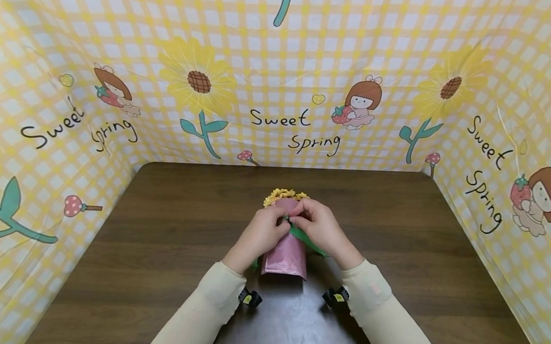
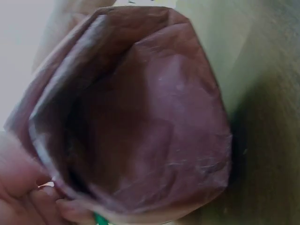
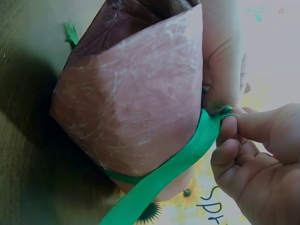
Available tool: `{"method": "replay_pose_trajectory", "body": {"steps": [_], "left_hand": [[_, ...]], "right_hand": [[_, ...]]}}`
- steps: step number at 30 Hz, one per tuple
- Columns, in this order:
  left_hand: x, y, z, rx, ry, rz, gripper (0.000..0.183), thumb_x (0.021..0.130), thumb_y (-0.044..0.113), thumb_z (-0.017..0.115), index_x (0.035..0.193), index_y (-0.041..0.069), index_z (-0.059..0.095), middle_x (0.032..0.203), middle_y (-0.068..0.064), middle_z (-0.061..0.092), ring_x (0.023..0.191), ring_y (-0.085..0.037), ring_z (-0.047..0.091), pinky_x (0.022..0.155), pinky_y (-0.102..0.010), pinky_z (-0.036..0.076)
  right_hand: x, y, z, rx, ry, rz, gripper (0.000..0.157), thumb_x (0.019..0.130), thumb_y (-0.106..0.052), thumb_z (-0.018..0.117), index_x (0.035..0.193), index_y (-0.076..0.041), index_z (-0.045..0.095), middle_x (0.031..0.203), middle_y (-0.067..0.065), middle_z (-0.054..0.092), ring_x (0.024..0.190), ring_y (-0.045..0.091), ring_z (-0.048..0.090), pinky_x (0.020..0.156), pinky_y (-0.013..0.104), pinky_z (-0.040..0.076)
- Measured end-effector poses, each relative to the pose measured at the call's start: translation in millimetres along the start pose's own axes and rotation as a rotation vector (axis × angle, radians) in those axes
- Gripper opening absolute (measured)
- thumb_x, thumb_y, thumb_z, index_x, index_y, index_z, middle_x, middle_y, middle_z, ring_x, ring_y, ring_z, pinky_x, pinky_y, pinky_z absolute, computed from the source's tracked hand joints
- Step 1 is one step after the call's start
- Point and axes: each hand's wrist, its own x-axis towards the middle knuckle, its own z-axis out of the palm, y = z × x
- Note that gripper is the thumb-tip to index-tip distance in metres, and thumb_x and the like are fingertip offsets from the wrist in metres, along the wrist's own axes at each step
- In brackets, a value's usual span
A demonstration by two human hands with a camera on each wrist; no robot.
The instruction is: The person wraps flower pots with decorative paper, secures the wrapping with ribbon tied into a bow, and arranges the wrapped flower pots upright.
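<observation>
A bouquet in pink wrapping paper (image 1: 285,257) lies on the table, its yellow flowers (image 1: 279,194) pointing away from me. Both hands meet over its middle. My right hand (image 1: 322,225) pinches a green ribbon (image 3: 161,178) between thumb and fingers, close to a small knot or loop at the side of the paper. Opposite it, my left hand (image 1: 262,231) has thumb and fingertips drawn together on the ribbon at the same spot. One ribbon tail hangs out under the right hand. In the left wrist view the open, folded lower end of the paper (image 2: 187,103) hides most of the ribbon.
The dark wooden table (image 1: 166,219) surrounds the bouquet. A yellow checked cloth (image 1: 270,78) with printed flowers and words stands at the back and both sides. Black wrist cameras (image 1: 250,299) sit at both cuffs, low over the table.
</observation>
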Motion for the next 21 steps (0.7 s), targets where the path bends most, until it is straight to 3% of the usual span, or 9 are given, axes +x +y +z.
{"method": "replay_pose_trajectory", "body": {"steps": [7, 11, 17, 21], "left_hand": [[-2.1, -0.3, -9.3, -0.078, -0.075, -0.043, 0.012, 0.098, 0.013, 0.063, 0.086, 0.013, 0.063, 0.072, 0.0, 0.051, 0.063, -0.013, 0.051, 0.055, -0.026, 0.042], [-1.9, 0.6, -6.5, -0.05, -0.058, -0.046, 0.008, 0.095, 0.012, 0.061, 0.087, 0.014, 0.064, 0.068, 0.001, 0.049, 0.06, -0.014, 0.05, 0.054, -0.026, 0.042], [0.3, 1.1, 2.1, 0.05, -0.003, 0.002, 0.018, 0.095, 0.014, 0.061, 0.077, 0.017, 0.061, 0.067, 0.003, 0.049, 0.063, -0.015, 0.049, 0.058, -0.027, 0.041], [-0.9, 1.3, 0.4, 0.016, -0.009, -0.002, 0.016, 0.095, 0.012, 0.063, 0.079, 0.018, 0.063, 0.07, 0.002, 0.052, 0.065, -0.015, 0.051, 0.058, -0.026, 0.043]], "right_hand": [[0.2, -0.6, -0.6, -0.003, 0.013, 0.005, 0.018, 0.091, -0.002, 0.075, 0.087, -0.018, 0.067, 0.096, 0.002, 0.069, 0.085, 0.017, 0.062, 0.07, 0.028, 0.052], [-0.2, -0.4, 0.7, -0.012, 0.004, -0.004, 0.016, 0.092, -0.004, 0.075, 0.088, -0.017, 0.067, 0.097, 0.001, 0.068, 0.086, 0.016, 0.061, 0.071, 0.028, 0.051], [-1.7, -2.2, 2.7, -0.006, -0.006, -0.016, 0.014, 0.092, -0.003, 0.075, 0.089, -0.016, 0.069, 0.097, 0.002, 0.068, 0.088, 0.016, 0.062, 0.073, 0.028, 0.052], [-2.0, -3.0, 2.3, -0.016, 0.004, -0.012, 0.017, 0.092, -0.003, 0.074, 0.088, -0.018, 0.068, 0.098, 0.001, 0.068, 0.088, 0.016, 0.062, 0.073, 0.03, 0.052]]}}
